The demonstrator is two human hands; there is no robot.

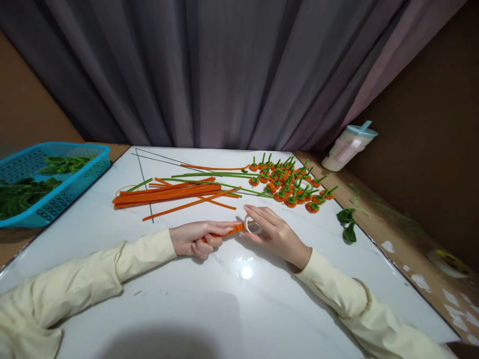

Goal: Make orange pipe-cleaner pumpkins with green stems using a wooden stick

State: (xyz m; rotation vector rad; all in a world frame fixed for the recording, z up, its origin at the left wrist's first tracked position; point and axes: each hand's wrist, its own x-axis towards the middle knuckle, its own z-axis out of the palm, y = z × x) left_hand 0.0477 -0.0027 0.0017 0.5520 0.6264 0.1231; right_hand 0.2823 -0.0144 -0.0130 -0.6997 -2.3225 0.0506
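Observation:
My left hand (pixel 200 239) is closed around an orange fuzzy coiled piece (pixel 235 230), which points to the right from its fingers. At the right end of that piece, my right hand (pixel 271 230) grips a small white ring-shaped roll (pixel 252 225) between thumb and fingers. The roll touches or nearly touches the orange tip. Just behind the hands lies a bundle of orange pipe cleaners (pixel 168 194), with a few loose orange and green ones (pixel 213 175) around it. Several small orange pieces with green stems (pixel 292 199) stand grouped at the back right.
A blue basket (pixel 101 162) with green leaf pieces is at the left. Two green leaves (pixel 349 232) lie near the right edge. Beyond it are a tumbler (pixel 348 147), a tape roll (pixel 448 263) and white scraps (pixel 421 282). Thin dark wires (pixel 145 184) lie at the back left.

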